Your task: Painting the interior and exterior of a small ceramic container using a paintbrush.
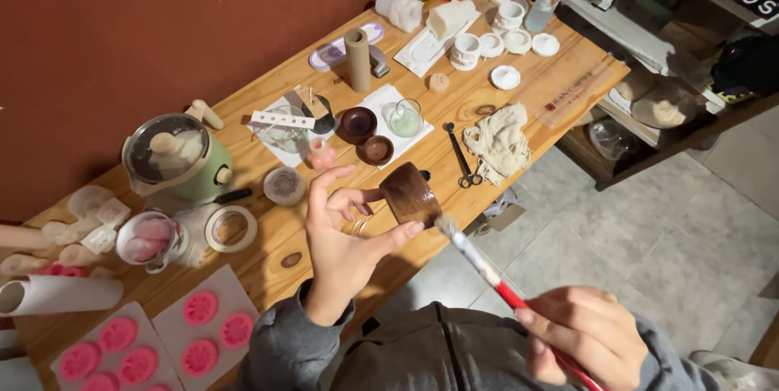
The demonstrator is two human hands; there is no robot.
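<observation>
We hold a small brown cup (408,193) in our left hand (345,237), the grip closed on it between thumb and fingertips, tilted on its side above the near edge of the wooden worktop (560,75). Our right hand (586,336) has its grip wrapped tight round a red-handled brush (503,285), whose pale bristles touch the cup's lower rim. On the worktop beyond the cup lie two dark brown bowls (358,124), a glass dish (405,118), black scissors (462,157) and a crumpled cloth (499,141). To the left stand a green pot (174,157) and pink round moulds (200,307) on white sheets.
</observation>
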